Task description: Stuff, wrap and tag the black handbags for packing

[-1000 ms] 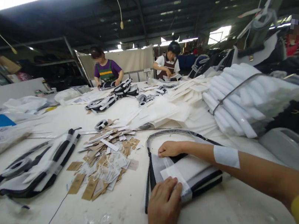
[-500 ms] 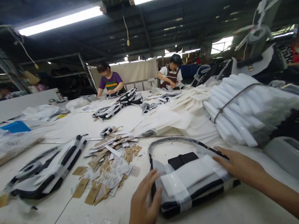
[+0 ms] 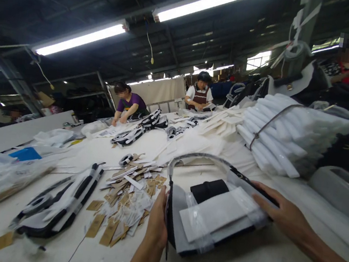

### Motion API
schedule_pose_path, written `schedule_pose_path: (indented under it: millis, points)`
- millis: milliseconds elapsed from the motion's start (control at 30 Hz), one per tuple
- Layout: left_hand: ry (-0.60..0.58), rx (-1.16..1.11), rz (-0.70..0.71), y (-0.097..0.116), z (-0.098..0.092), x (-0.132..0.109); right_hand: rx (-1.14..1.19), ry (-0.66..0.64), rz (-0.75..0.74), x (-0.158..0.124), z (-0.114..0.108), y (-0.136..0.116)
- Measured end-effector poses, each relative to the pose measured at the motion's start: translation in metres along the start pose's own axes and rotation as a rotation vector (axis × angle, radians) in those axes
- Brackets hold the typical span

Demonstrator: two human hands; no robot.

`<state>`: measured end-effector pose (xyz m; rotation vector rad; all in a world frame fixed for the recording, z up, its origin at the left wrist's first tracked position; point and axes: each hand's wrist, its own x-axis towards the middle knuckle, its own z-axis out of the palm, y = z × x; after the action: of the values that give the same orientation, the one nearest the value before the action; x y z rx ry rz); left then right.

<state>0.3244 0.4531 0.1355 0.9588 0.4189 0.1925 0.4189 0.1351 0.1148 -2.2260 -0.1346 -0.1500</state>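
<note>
Single view taken from wearer's head, directed forward and down across white work table [image 3: 54,253]. Black bag with curved handle and white wrapping [image 3: 217,216] framed close, right of centre; purple-sleeved co-worker [image 3: 135,101] viewed well beyond; long white ceiling tube lights [image 3: 81,39] included at top.

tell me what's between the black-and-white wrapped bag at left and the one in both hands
A heap of brown and white paper tags, then the left hand against the held black-and-white bag; the head view shows it.
</note>
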Motion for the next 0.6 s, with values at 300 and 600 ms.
schedule_pose_path:
  millis: [300, 600]
  points:
    - [0.069, 0.535, 0.824, 0.032, -0.009, -0.042, 0.573, 0.328, -0.084, 0.055, 0.008, -0.051]
    - [-0.169, 0.533, 0.655, 0.036, -0.007, -0.073, 0.692, -0.186, -0.282, 0.153, 0.053, -0.136]
